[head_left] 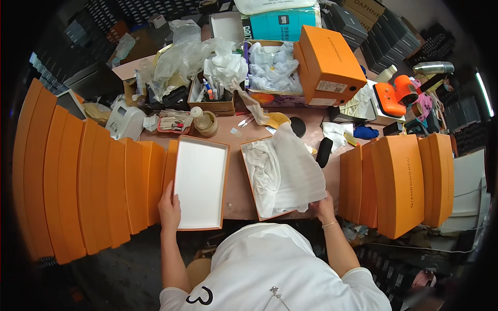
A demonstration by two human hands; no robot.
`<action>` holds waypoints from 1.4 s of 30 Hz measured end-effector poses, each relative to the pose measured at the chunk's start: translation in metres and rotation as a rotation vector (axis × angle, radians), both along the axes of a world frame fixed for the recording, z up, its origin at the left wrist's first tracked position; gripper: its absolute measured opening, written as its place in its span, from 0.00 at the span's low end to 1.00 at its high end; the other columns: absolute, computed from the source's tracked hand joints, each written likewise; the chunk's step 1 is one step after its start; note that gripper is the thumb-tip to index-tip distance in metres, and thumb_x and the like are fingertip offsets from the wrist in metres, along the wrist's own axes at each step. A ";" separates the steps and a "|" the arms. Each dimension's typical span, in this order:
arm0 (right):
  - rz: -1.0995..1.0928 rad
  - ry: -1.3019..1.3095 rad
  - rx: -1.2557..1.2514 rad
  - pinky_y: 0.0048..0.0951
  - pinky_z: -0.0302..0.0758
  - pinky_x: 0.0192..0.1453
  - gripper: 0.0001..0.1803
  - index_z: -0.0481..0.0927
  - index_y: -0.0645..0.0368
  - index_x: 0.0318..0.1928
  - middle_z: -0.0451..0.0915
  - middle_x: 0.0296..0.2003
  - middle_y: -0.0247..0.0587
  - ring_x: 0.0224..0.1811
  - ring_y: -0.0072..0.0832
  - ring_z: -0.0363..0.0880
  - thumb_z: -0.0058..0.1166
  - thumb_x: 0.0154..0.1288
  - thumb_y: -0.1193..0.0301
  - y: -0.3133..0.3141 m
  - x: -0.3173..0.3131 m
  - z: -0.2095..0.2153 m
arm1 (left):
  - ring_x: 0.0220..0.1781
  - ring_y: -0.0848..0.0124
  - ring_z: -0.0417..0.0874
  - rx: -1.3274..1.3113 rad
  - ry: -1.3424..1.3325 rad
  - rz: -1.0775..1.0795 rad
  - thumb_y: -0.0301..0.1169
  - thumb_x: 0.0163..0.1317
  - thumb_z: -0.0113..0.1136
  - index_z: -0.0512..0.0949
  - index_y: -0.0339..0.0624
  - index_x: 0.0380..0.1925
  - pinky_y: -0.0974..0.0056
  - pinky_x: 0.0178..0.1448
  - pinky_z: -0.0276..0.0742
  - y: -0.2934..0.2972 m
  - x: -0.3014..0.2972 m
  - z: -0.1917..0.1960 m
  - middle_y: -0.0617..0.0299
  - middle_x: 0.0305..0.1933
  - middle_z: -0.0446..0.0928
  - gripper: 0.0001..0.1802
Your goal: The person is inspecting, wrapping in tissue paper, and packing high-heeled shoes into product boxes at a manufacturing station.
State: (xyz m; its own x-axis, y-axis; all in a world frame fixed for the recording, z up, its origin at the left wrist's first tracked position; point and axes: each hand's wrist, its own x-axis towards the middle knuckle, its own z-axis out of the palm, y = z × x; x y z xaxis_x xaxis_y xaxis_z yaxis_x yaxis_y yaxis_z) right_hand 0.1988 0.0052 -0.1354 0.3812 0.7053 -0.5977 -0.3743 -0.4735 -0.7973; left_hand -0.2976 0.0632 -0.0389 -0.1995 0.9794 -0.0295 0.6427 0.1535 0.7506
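Observation:
My left hand [169, 208] grips the near left side of an orange box lid [201, 184], whose white inside faces up. Right of it on the table stands an open orange shoebox [250, 182]. Crumpled white tissue paper [262, 173] fills its left part. A thin white wrapping sheet [298, 171] lies over its right part and hangs past the edge. My right hand [323, 207] is closed at the sheet's near right corner; its fingertips are partly hidden. What lies under the paper is covered.
Rows of orange shoeboxes [93, 181] line the left side, more orange shoeboxes [397, 186] the right. Behind are a pump bottle [203, 123], a box of crumpled plastic [272, 65], a black brush-like piece [324, 152], an orange-and-black tool [404, 89] and a tilted orange shoebox [332, 65].

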 end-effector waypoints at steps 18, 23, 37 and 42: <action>0.749 -0.430 0.192 0.33 0.72 0.57 0.27 0.71 0.66 0.57 0.77 0.50 0.51 0.54 0.38 0.75 0.58 0.55 0.74 0.084 -0.124 0.038 | 0.51 0.53 0.80 0.074 -0.279 -0.297 0.29 0.60 0.62 0.77 0.36 0.49 0.59 0.55 0.76 -0.014 0.138 0.001 0.48 0.52 0.77 0.17; 0.422 0.146 0.411 0.26 0.77 0.53 0.22 0.72 0.65 0.55 0.79 0.48 0.39 0.49 0.24 0.78 0.59 0.60 0.78 0.053 -0.044 0.164 | 0.54 0.61 0.79 -0.135 -0.565 -0.255 0.31 0.63 0.61 0.71 0.34 0.57 0.61 0.54 0.78 -0.012 0.160 -0.026 0.48 0.52 0.76 0.23; 0.564 -1.025 0.420 0.38 0.70 0.56 0.19 0.75 0.65 0.50 0.74 0.45 0.53 0.49 0.46 0.73 0.59 0.56 0.76 0.020 -0.014 0.067 | 0.28 0.80 0.72 -0.066 -0.652 -0.116 0.32 0.67 0.56 0.77 0.35 0.40 0.70 0.33 0.71 0.013 0.220 -0.044 0.68 0.27 0.75 0.10; 1.198 0.001 0.212 0.37 0.68 0.62 0.26 0.71 0.64 0.59 0.67 0.60 0.58 0.60 0.48 0.70 0.59 0.59 0.73 0.036 -0.066 0.119 | 0.45 0.68 0.77 0.142 -0.071 0.199 0.26 0.67 0.53 0.74 0.30 0.52 0.64 0.50 0.74 -0.012 0.064 0.005 0.54 0.44 0.77 0.15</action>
State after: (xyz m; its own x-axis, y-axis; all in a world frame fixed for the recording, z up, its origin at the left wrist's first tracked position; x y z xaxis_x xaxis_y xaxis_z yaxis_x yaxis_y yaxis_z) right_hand 0.1327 0.0411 -0.0161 -0.5786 0.6943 -0.4280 0.2101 -0.3802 -0.9008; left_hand -0.2341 0.0514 -0.0340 -0.3910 0.9165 0.0849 0.5551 0.1612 0.8160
